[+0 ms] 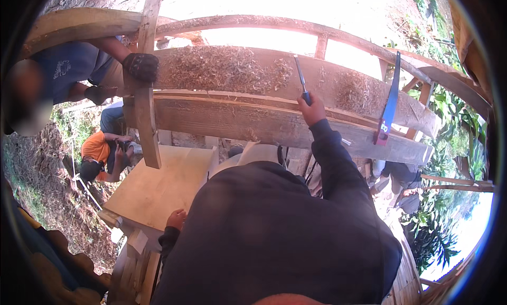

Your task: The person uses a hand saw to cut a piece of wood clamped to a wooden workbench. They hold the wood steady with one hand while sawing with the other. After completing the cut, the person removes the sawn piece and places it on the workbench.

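Observation:
My right hand (pixel 312 109) is closed round the blue handle of a chisel (pixel 301 75). The chisel points away from me, its metal blade over the wide wooden board (pixel 327 75). My left hand (pixel 177 219) is low at my side, by the edge of a pale plywood sheet (pixel 158 183). Its fingers are loosely bent and apart, and no object shows in them. Curly wood shavings (pixel 222 67) cover much of the board. A handsaw (pixel 389 101) with a blue blade and dark red handle lies across the board's right part.
At the left, a co-worker's black-gloved hand (pixel 141 67) is on an upright wooden plank (pixel 148 120). Nearer me runs a thick beam (pixel 227 120). A person in orange (pixel 96 148) sits lower left; another person (pixel 398 181) is beyond the beam's right end.

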The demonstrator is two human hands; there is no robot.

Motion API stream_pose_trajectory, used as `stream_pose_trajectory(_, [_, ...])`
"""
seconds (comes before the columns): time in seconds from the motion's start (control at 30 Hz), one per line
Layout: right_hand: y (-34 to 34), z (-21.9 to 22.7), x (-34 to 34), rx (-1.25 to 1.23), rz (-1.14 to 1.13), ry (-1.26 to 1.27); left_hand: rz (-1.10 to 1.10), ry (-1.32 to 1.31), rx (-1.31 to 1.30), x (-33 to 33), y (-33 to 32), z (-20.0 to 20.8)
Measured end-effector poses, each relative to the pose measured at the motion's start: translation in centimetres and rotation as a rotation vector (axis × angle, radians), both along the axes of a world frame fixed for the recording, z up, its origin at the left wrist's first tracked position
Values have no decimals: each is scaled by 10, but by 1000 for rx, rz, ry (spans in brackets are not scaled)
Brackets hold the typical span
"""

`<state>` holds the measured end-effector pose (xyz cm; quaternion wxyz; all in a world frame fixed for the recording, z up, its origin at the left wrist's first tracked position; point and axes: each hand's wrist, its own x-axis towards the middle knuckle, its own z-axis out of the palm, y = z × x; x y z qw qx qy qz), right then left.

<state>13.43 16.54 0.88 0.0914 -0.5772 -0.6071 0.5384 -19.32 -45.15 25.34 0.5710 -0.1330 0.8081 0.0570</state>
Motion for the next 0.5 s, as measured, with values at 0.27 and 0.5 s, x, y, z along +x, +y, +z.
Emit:
stream_pose_trajectory(0.27, [10, -20, 47, -8, -77, 93, -266, 210, 131, 32, -7, -28])
stream_pose_trajectory(0.5, [-9, 38, 18, -135, 67, 139, -88, 356, 259, 83, -2, -29])
